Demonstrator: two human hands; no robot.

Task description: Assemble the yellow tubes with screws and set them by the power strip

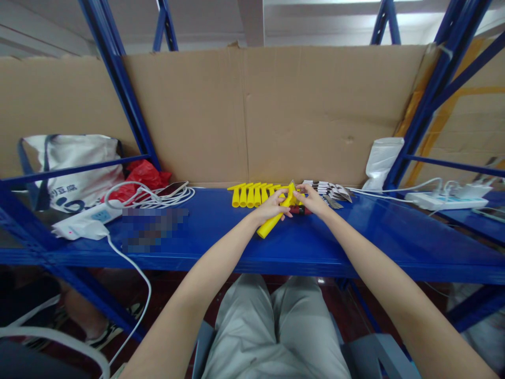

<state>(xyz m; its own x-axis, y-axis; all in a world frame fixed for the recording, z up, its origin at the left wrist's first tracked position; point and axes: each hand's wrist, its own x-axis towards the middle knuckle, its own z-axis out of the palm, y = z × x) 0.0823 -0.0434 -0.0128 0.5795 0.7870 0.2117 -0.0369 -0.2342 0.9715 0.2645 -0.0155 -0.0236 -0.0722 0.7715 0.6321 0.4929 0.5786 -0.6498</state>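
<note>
My left hand (272,207) is closed around a yellow handled tool (270,225), its round handle pointing toward me and to the left. At the tool's far end, the fingers of my right hand (310,199) pinch its yellow head. Behind and to the left, several similar yellow pieces (250,196) lie side by side in a row. A red and black object (299,210) lies under my right hand, partly hidden. Just right of that hand are several flat packets with black and white print (327,188) and grey metal blades (333,202).
A white power strip (100,213), coiled white cable, red plastic bag (145,176) and cloth bag (79,163) are at the left. At the right are a white pouch (382,162) and another power strip (445,201). Cardboard (315,116) stands behind the blue shelf (221,231).
</note>
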